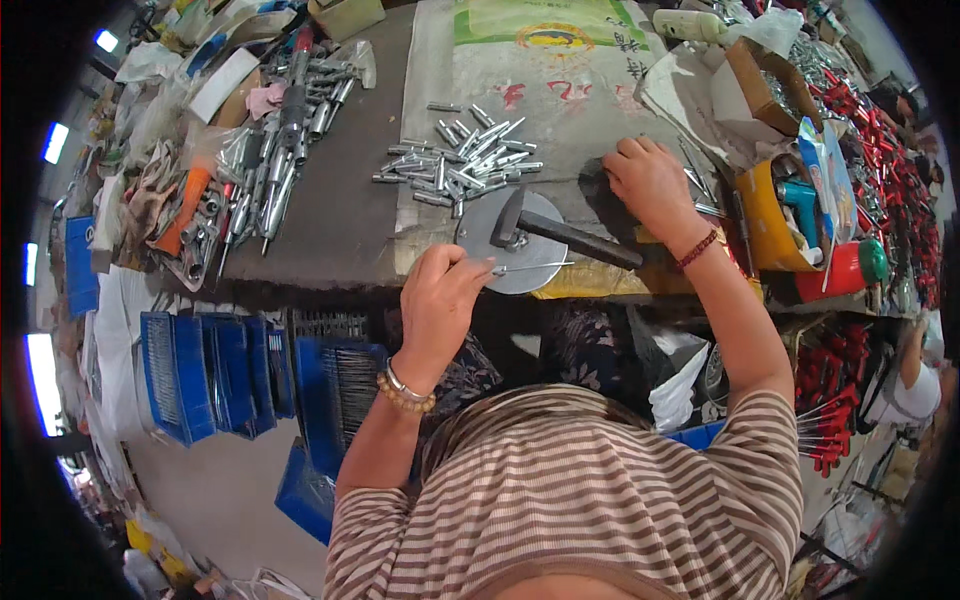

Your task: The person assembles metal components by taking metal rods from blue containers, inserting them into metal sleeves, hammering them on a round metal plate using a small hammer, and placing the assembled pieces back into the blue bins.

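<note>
My left hand (438,305) is closed, its thumb and fingertips pinching a thin metal rod (535,267) that reaches across a round grey metal disc (480,225) at the bench's front edge. A hammer (575,238) lies with its head on the disc, its dark handle pointing right. Farther right, my right hand (650,188) is low over the bench with curled fingers; whatever they hold, if anything, is hidden. Beyond the disc, a loose pile of short shiny metal sleeves (470,155) is spread on a printed woven sack (560,90).
Socket tools (285,130) and an orange-handled tool (185,210) crowd the left. A cardboard box (765,90), a yellow container (775,215) and a red jar with a green lid (845,268) line the right. Blue trays (180,375) hang below; red-handled tools (830,400) stand lower right.
</note>
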Demonstrator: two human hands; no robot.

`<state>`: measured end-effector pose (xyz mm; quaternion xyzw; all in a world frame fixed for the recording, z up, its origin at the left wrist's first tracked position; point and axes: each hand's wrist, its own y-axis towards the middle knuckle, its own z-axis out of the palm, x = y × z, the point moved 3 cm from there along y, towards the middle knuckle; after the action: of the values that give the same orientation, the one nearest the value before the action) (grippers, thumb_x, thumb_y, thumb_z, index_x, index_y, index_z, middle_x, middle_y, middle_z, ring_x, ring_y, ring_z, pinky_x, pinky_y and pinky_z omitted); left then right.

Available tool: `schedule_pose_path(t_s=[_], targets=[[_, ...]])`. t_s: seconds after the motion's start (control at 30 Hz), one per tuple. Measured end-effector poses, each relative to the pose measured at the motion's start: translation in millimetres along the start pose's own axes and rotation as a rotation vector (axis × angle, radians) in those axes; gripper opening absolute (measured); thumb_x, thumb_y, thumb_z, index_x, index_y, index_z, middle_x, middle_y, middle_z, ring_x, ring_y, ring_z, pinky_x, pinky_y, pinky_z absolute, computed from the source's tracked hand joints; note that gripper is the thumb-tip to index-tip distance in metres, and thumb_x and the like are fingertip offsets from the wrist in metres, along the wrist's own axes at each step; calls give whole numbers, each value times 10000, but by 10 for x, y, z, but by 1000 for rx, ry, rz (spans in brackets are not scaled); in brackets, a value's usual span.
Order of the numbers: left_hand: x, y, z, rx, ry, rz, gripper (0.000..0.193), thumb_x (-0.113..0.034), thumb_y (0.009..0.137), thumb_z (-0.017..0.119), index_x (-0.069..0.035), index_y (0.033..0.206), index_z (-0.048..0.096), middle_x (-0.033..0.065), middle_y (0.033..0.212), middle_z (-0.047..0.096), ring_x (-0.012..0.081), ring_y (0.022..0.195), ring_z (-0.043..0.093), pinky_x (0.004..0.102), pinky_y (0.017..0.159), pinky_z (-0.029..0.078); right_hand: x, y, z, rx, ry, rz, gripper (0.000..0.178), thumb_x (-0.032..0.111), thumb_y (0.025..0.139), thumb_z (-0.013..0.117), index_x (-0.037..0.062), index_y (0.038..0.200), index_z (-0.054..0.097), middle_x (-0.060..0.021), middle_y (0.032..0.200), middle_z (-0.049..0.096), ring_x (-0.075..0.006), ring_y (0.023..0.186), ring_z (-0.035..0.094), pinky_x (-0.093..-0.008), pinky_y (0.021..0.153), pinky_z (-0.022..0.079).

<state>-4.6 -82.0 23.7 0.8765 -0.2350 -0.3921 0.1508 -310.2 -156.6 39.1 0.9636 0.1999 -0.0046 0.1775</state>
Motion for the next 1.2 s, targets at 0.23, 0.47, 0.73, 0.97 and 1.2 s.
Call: schedule_pose_path(t_s=[0.23, 0.47, 0.73, 0.97, 1.2], targets=[[-20, 12, -23, 6, 17, 6, 222, -10, 809, 797, -74, 1021, 777, 78, 902, 608, 257, 820, 625, 356, 712, 513, 466, 1, -314, -64, 383, 117, 109, 135, 844, 710, 57, 919, 700, -123, 942, 635, -346, 976, 633, -454, 858, 514], [-29, 29, -40, -3, 49, 38, 207, -29, 792, 798, -63, 993, 758, 82, 894, 612, 269, 822, 625, 367, 711, 513, 1290, -119, -399, -70, 664, -107, 139, 96, 821, 744, 86, 949, 691, -76, 920, 591, -298, 906, 596, -427, 793, 463], [1, 17, -15, -24, 38, 26, 155, -78, 782, 802, -93, 924, 740, 60, 884, 599, 274, 830, 630, 399, 718, 520, 1378, -102, -364, -73, 577, -156, 140, 84, 803, 721, 96, 933, 670, -64, 905, 580, -284, 899, 593, -419, 792, 468], [-2, 6, -26, -12, 47, 39, 91, -35, 831, 739, -58, 919, 729, 79, 889, 607, 293, 837, 636, 412, 728, 524, 1520, -86, -449, -31, 340, -261, 159, 117, 770, 696, 109, 925, 661, -41, 917, 581, -248, 894, 582, -394, 812, 479], [11, -7, -27, 13, 46, 51, 173, -39, 821, 774, -50, 991, 745, 97, 911, 601, 295, 839, 632, 398, 725, 523, 1242, -161, -576, -87, 300, -12, 280, 107, 811, 728, 104, 1088, 690, -78, 912, 605, -285, 911, 624, -421, 792, 493]])
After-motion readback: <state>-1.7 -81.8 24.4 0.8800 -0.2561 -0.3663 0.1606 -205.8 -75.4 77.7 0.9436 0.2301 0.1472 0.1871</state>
